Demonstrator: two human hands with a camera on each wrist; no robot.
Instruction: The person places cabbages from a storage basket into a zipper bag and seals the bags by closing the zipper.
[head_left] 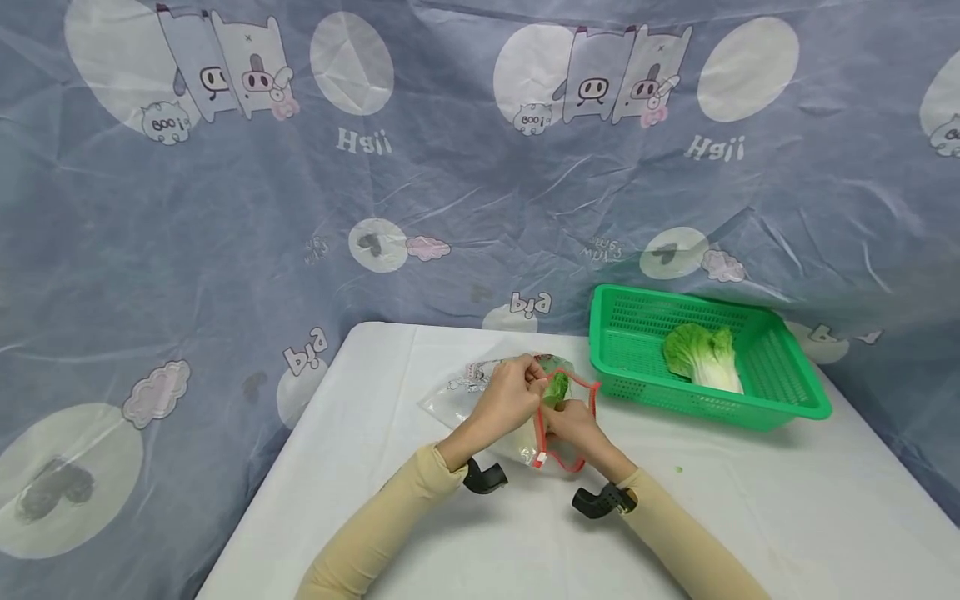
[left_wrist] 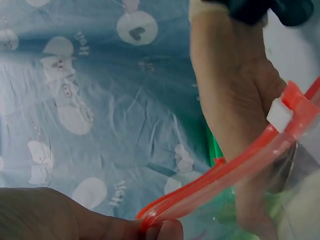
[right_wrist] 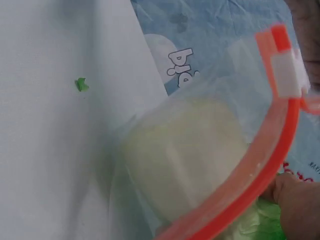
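Observation:
A clear zip bag with a red zip edge and white slider lies on the table, its mouth toward the right. My left hand pinches the red edge between thumb and finger, which holds the mouth apart. Inside the bag is a Chinese cabbage; its pale stem end shows through the plastic and green leaf shows at the mouth. My right hand reaches in through the mouth and grips the leafy part, its fingertips partly hidden by leaf and plastic.
A green plastic basket stands at the back right of the white table, with another Chinese cabbage in it. A small green leaf scrap lies on the table near the right arm. A printed blue-grey sheet hangs behind.

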